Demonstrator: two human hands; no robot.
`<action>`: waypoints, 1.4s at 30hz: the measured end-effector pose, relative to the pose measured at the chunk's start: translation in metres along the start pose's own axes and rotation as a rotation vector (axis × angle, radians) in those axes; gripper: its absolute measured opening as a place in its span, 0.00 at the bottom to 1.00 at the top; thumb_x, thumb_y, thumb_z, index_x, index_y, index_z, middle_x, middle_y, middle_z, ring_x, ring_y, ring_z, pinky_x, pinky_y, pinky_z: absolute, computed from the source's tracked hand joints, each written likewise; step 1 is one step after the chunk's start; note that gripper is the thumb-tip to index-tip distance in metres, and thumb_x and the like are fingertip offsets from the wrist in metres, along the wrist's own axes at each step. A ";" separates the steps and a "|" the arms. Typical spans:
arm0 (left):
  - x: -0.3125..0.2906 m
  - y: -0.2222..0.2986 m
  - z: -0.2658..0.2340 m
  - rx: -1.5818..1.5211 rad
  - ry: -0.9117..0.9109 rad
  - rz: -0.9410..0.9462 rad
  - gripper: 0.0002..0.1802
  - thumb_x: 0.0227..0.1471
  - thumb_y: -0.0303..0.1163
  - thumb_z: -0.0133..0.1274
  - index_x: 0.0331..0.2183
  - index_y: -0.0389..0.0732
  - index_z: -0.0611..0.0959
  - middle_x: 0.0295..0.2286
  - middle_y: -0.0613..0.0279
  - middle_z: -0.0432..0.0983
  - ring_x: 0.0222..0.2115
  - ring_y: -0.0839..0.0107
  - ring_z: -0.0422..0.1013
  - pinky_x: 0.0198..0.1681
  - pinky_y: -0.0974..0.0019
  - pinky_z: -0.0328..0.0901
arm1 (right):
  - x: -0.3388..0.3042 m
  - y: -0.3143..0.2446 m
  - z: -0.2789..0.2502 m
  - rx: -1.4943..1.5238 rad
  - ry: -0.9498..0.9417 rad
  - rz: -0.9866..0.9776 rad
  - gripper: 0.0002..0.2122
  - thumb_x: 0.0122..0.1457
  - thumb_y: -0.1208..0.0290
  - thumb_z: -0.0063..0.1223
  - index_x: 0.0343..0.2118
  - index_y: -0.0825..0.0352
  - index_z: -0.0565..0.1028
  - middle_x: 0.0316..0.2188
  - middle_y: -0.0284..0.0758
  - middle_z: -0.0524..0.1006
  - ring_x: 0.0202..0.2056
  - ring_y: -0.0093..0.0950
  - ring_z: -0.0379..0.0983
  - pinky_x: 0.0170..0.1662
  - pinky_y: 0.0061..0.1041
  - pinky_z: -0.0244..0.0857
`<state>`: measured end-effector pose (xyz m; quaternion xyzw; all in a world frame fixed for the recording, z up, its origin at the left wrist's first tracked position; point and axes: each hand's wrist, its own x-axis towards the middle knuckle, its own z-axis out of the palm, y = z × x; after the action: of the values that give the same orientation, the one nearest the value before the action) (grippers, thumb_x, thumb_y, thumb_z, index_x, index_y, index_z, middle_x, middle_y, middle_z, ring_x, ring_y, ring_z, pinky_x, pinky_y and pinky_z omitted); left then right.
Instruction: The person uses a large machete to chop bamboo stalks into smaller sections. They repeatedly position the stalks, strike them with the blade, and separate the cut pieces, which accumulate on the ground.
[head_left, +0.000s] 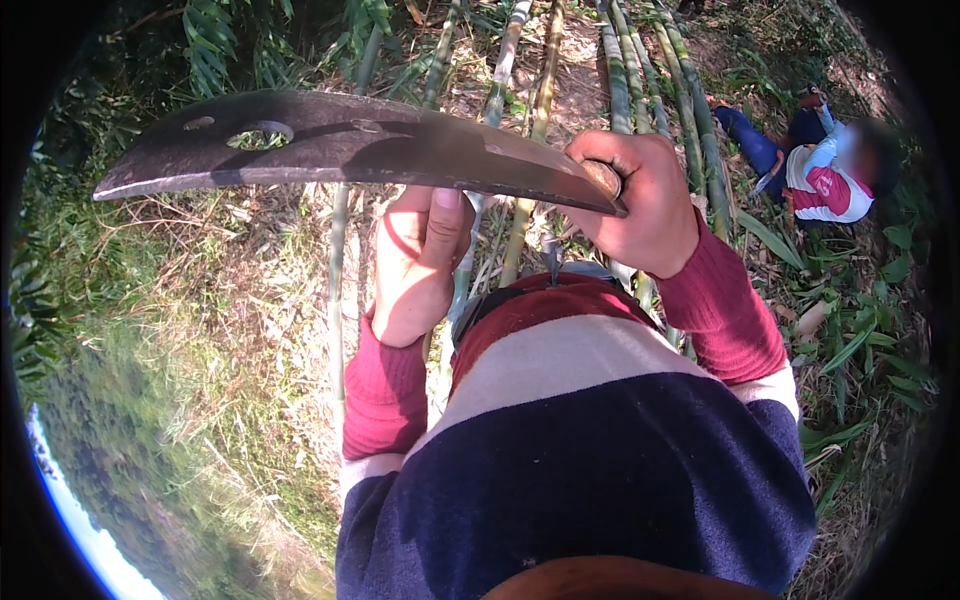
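A broad, curved machete [340, 140] is held level in front of my chest, its dark blade pointing left with an oval hole and a smaller one near the tip. My right hand [645, 205] is closed round its handle, and the round wooden butt shows between thumb and fingers. Below the middle of the blade, my left hand [418, 265] supports it. The left thumb lies up against the lower edge, while the blade hides the fingertips.
Several long green bamboo poles [692, 120] lie on the ground ahead, some passing under my arms. Another person [835, 180] sits at the far right. Leafy plants [860, 340] grow at right, with dry brush [260, 290] at left and a slope falling away lower left.
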<state>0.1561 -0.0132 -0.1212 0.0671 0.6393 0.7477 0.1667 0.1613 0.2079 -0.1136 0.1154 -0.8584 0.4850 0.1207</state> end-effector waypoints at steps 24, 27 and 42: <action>-0.002 -0.032 -0.008 0.099 0.038 0.173 0.17 0.62 0.41 0.51 0.46 0.38 0.77 0.37 0.60 0.76 0.35 0.72 0.70 0.39 0.67 0.65 | 0.001 -0.017 0.000 -0.200 -0.216 -0.251 0.18 0.30 0.67 0.68 0.26 0.64 0.74 0.23 0.34 0.76 0.31 0.40 0.76 0.32 0.38 0.69; -0.005 -0.055 -0.022 0.074 0.128 0.175 0.18 0.62 0.41 0.52 0.47 0.37 0.77 0.38 0.59 0.77 0.36 0.72 0.71 0.40 0.66 0.66 | 0.002 -0.010 0.004 -0.212 -0.219 -0.266 0.19 0.29 0.67 0.68 0.27 0.64 0.74 0.23 0.33 0.75 0.31 0.40 0.76 0.33 0.39 0.69; -0.015 -0.003 -0.006 0.056 0.068 0.061 0.17 0.62 0.43 0.52 0.40 0.37 0.81 0.24 0.79 0.66 0.23 0.87 0.55 0.29 0.78 0.53 | -0.031 0.106 -0.008 -0.387 -0.045 0.446 0.15 0.47 0.57 0.62 0.29 0.66 0.82 0.19 0.45 0.77 0.22 0.42 0.76 0.31 0.36 0.69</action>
<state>0.1689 -0.0239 -0.1232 0.0657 0.6629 0.7361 0.1200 0.1576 0.2707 -0.2043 -0.0907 -0.9416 0.3241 0.0118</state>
